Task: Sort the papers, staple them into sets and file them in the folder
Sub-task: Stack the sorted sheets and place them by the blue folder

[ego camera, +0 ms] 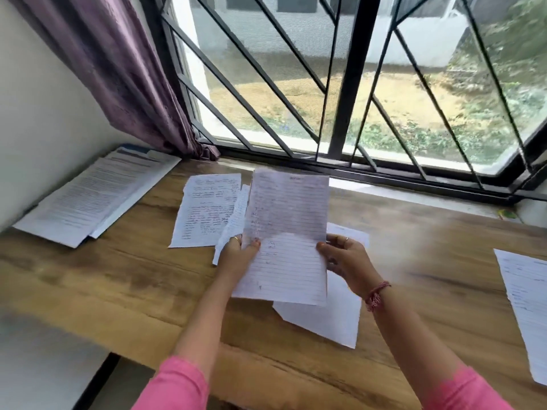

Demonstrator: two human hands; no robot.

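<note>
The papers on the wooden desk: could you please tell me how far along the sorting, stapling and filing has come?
Sorting is partly done: a printed stack lies far left, handwritten sheets lie left of centre and another sheet lies at the right edge. In hand: the left hand and right hand hold a lined handwritten sheet up. No stapler or folder is clearly visible, so stapling and filing seem left.

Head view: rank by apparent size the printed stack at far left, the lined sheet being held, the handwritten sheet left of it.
1. Printed stack, largest.
2. Lined sheet, held up by left hand and right hand; nearer the camera, so its rank is unsure.
3. Handwritten sheet, flat on the table, partly covered.
</note>
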